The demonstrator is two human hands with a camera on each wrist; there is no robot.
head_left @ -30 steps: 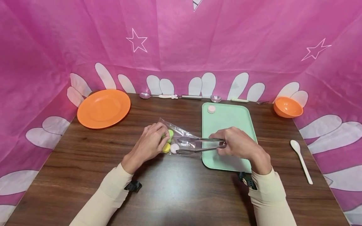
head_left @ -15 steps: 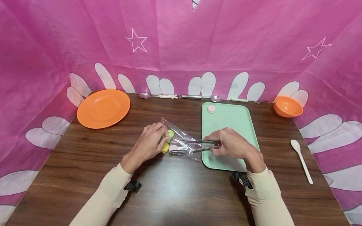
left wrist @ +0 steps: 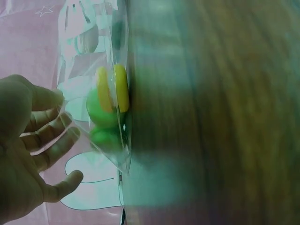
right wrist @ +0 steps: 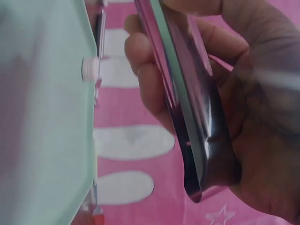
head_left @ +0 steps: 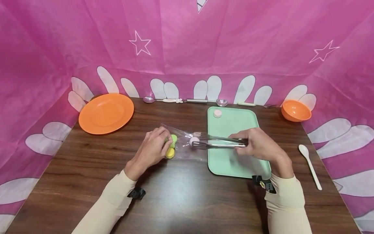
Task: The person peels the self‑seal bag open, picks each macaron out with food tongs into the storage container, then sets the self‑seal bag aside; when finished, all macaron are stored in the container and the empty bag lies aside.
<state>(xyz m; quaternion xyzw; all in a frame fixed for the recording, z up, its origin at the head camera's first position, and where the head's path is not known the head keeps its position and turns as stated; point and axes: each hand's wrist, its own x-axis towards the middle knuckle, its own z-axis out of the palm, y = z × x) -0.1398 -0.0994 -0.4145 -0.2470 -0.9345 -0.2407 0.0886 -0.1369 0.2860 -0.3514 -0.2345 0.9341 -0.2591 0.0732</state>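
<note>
- Head view: we pinch the clear plastic bag's left end, left hand fingers bent.
- Right hand curled round metal tongs, tips at pale macaron.

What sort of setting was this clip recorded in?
Probably a staged tabletop booth: a printed pink cloth surrounds the dark wood-grain table on three sides, with utensils lined along its back edge.

Free tabletop between the sleeves, tongs barring the left edge of the green tray
</note>
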